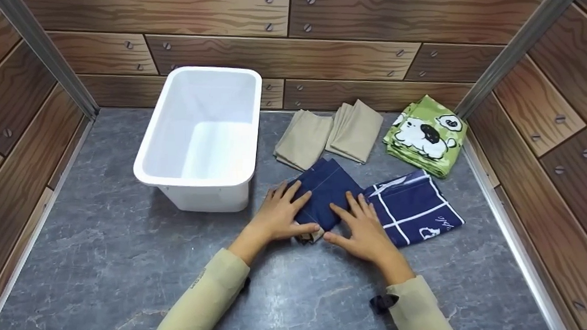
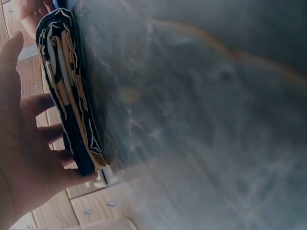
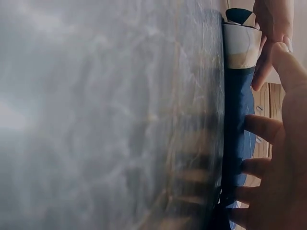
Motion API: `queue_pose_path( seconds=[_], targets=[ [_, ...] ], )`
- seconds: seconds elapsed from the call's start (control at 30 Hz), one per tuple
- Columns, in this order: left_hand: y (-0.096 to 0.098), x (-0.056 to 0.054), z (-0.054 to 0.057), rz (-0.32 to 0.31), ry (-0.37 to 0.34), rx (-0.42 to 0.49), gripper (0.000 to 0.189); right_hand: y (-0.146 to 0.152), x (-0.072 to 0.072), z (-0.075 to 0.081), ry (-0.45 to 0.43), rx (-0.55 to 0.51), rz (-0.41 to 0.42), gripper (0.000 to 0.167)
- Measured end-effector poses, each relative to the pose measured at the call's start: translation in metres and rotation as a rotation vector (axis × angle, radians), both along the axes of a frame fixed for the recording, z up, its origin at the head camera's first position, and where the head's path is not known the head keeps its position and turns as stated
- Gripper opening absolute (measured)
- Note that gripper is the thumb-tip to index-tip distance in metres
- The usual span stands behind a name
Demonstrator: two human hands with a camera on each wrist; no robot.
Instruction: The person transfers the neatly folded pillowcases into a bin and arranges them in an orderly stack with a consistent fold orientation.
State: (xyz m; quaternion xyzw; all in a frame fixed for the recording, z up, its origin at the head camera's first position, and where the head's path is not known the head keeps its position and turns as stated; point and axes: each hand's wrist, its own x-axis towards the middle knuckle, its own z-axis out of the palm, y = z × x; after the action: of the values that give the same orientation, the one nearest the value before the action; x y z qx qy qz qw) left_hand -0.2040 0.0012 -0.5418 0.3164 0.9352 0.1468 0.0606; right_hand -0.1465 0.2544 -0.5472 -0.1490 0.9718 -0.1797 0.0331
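A folded navy cloth (image 1: 326, 190) lies on the grey marbled surface, with a beige patterned corner at its near end. My left hand (image 1: 280, 216) rests on its left side, fingers spread and fairly straight. On the right side, my right hand (image 1: 366, 233) touches it with extended fingertips. In the left wrist view, stacked navy, white and beige layers show along the edge of the folded cloth (image 2: 72, 96). The right wrist view shows its thick navy side (image 3: 237, 110) beside the right fingers. Just right of it is a navy cloth with white lines (image 1: 412, 207).
A deep white plastic tub (image 1: 199, 180) stands at the back left. Two folded beige cloths (image 1: 305, 137) lie behind the navy one. Farther right is a folded green cloth with a cartoon animal (image 1: 424, 136). Wood-patterned walls (image 1: 280, 53) enclose the back and sides.
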Motion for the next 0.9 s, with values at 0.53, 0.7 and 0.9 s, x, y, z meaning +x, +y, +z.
queue_pose_path(
  seconds=[0.53, 0.7, 0.9],
  targets=[
    [-0.006, -0.017, 0.007, 0.075, -0.168, 0.263, 0.084, -0.002, 0.007, -0.006, 0.174, -0.406, -0.094, 0.058],
    [-0.005, -0.021, 0.005, 0.090, -0.167, 0.302, 0.081, -0.009, 0.009, -0.008, 0.161, -0.609, -0.167, 0.059],
    [-0.005, -0.021, 0.005, 0.089, -0.156, 0.334, 0.079, -0.014, 0.014, -0.008, 0.070, -0.768, -0.274, 0.064]
  ],
)
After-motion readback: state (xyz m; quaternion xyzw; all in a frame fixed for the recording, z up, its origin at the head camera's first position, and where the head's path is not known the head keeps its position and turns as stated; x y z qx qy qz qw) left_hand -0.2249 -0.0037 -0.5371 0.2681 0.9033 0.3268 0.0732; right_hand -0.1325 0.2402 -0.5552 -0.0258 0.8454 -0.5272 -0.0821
